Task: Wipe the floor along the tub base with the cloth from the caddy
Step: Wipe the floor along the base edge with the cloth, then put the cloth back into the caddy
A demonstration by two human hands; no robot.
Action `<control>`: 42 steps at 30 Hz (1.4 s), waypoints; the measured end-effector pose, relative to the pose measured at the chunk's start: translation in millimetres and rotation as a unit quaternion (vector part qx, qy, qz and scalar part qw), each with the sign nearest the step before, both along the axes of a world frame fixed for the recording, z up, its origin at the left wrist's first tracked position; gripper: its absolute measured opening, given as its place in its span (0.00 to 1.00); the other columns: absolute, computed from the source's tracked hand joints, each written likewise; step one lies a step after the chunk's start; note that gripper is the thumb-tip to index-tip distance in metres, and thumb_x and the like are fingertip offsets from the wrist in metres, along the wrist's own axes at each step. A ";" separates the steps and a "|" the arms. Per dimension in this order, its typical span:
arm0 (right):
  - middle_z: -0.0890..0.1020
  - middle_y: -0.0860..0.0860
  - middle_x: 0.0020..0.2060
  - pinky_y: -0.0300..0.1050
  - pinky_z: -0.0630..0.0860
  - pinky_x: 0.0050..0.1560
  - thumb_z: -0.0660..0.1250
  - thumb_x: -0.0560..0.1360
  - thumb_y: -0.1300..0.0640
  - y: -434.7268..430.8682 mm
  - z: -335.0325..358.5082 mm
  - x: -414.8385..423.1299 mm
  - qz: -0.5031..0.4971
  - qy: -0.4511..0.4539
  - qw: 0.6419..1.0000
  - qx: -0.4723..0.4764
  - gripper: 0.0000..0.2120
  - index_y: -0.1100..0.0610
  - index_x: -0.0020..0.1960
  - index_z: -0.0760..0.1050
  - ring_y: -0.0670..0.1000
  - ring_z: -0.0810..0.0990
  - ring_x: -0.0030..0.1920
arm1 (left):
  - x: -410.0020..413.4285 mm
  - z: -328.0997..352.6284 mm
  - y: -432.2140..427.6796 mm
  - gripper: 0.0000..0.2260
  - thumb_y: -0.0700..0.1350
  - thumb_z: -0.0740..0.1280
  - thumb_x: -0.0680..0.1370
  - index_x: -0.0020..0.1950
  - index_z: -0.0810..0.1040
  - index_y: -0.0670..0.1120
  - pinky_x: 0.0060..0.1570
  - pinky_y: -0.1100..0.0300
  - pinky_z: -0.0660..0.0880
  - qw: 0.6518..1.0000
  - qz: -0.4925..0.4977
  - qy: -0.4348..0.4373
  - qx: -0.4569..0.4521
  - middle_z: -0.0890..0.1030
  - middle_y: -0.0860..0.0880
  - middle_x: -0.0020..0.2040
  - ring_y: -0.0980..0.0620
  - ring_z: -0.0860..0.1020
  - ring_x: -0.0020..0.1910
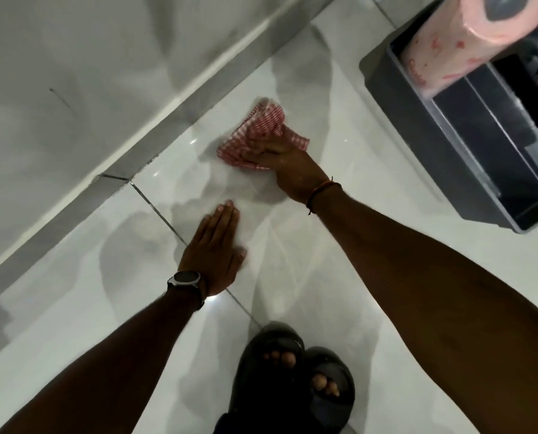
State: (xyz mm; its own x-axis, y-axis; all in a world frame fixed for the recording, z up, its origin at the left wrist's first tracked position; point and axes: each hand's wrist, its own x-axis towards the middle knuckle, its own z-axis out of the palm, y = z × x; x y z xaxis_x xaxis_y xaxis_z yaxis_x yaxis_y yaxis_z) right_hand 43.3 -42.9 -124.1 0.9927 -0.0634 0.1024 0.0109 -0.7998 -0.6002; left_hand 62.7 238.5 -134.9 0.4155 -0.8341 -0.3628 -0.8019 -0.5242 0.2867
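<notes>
A red-and-white checked cloth (261, 130) lies crumpled on the glossy white floor tiles (339, 170), a short way from the grey tub base (155, 145) that runs diagonally across the view. My right hand (288, 166) is closed on the near side of the cloth and presses it to the floor. Nearer to me, my left hand (219, 245) lies flat on the tile with its fingers together, holding nothing. It wears a dark watch at the wrist. The white tub wall (73, 73) rises above the base.
A dark grey caddy (468, 158) stands on the floor at the right, with a pink patterned paper roll (468, 36) in it. My feet in black sandals (292, 380) are at the bottom centre. A tile joint runs under my left hand.
</notes>
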 end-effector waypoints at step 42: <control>0.48 0.61 0.83 0.65 0.45 0.81 0.50 0.83 0.34 -210.3 96.3 -251.7 -0.525 0.249 0.812 -0.061 0.39 0.56 0.84 0.43 0.66 0.47 0.82 | -116.3 102.1 -357.3 0.36 0.60 0.48 0.87 0.85 0.39 0.38 0.85 0.46 0.41 0.963 -0.258 -0.072 -0.021 0.40 0.38 0.86 0.40 0.40 0.86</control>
